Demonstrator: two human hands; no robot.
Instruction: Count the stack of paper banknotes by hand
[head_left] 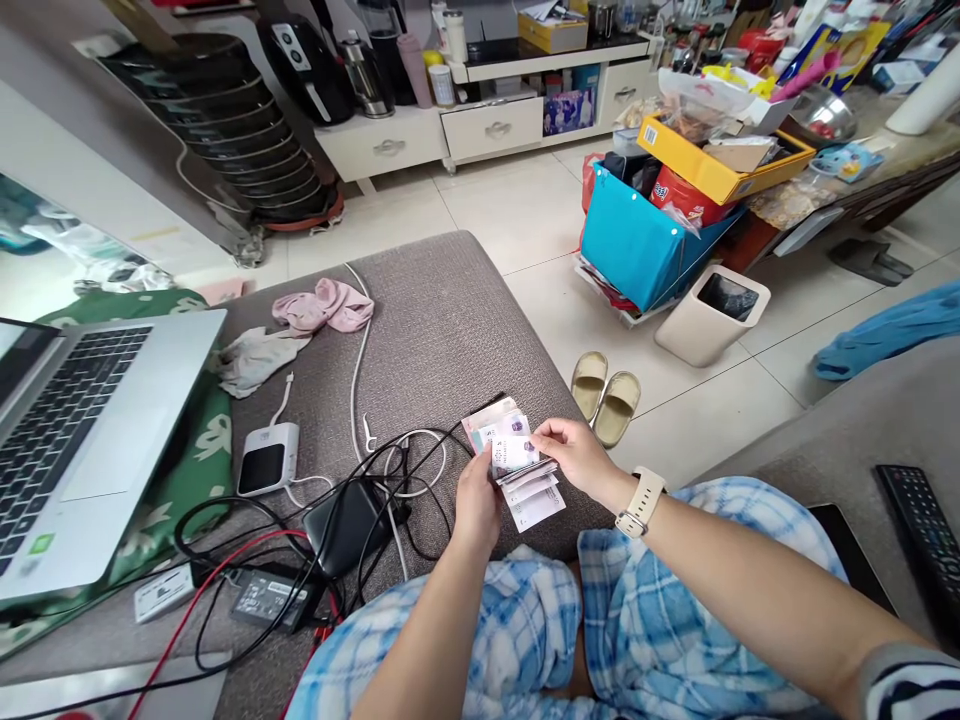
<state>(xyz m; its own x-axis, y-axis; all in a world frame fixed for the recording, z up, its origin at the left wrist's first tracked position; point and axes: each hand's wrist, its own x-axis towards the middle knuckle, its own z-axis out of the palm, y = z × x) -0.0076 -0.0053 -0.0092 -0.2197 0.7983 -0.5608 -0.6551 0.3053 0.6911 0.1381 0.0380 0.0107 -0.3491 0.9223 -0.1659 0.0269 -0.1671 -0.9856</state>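
A fanned stack of pale paper pieces that look like banknotes (514, 454), with small purple prints, is held just above the front of the grey seat, over my lap. My left hand (478, 500) grips the stack at its left side, thumb on top. My right hand (574, 452), with a cream watch (642, 502) on its wrist, pinches the upper right edge of one piece. Several folded white ends hang below the fingers. A pinkish piece (487, 415) lies at the top of the fan, beside a dark edge. Print details are too small to read.
Tangled black cables, a power adapter (274, 597), a black box (346, 527) and a white device (268, 458) lie left on the grey seat (450, 330). Further left is a laptop (97, 430). Slippers (604, 398) and a bin (711, 318) stand on the floor; a remote (922, 530) lies right.
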